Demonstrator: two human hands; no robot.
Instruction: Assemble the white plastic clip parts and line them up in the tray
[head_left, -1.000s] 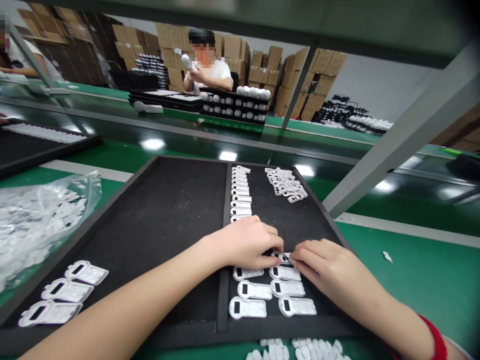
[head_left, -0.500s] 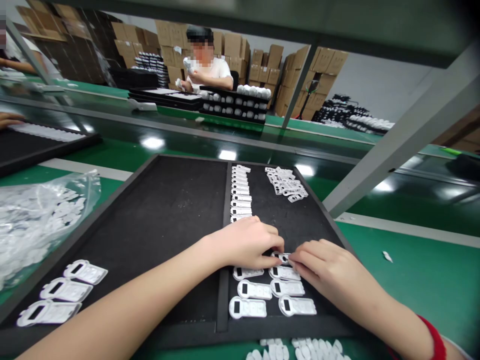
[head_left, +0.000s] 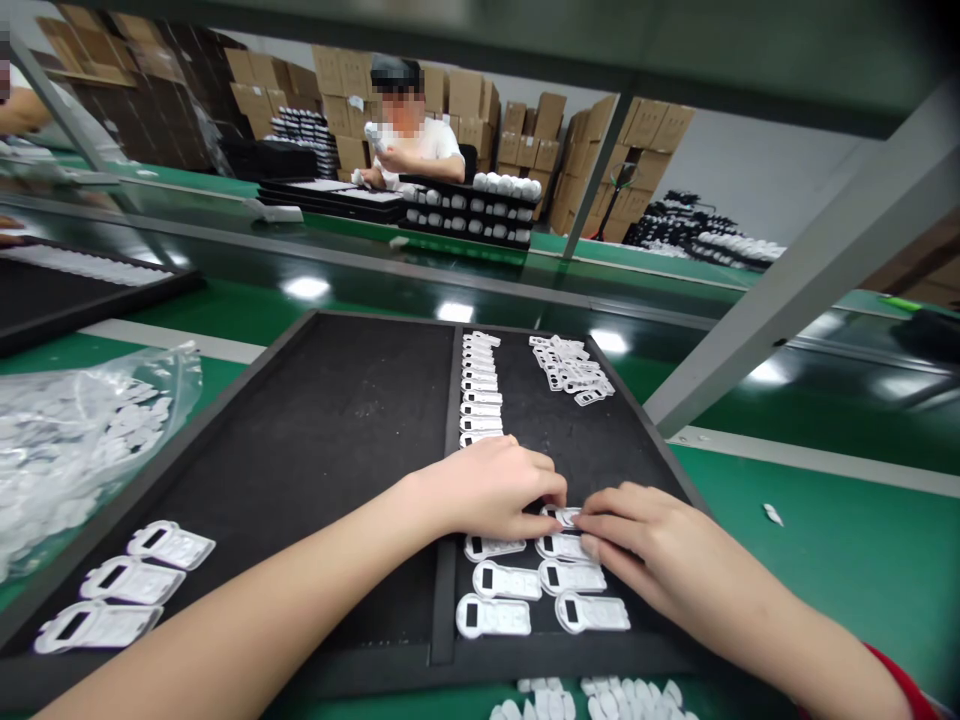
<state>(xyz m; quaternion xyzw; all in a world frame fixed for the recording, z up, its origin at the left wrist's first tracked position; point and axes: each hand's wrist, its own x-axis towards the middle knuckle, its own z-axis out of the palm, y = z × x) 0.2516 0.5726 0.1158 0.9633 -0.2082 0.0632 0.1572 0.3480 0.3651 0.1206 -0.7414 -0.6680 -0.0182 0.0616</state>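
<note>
My left hand (head_left: 514, 490) reaches over the black divided tray (head_left: 442, 630), thumb and forefinger closed at the left end of a small white plastic casing (head_left: 561, 517). At the casing's right end are the fingertips of my right hand (head_left: 637, 530), bunched together and pressing on it; they partly hide it. Nearer to me, white casings with dark windows lie in two short columns, among them a front casing (head_left: 592, 613) and a left casing (head_left: 495, 615). My left wrist covers part of the tray's divider.
A row of casings (head_left: 480, 385) runs along the divider, with a pile of small white parts (head_left: 571, 368) at the far right. Several casings (head_left: 133, 580) lie front left. A clear bag of parts (head_left: 90, 430) sits left; a metal post (head_left: 780, 270) slants up on the right. A co-worker (head_left: 420, 140) sits opposite.
My right hand's fingers have moved slightly over the small casing, covering its dark opening, and its wrist has shifted lower right. My left hand stays almost in place.
</note>
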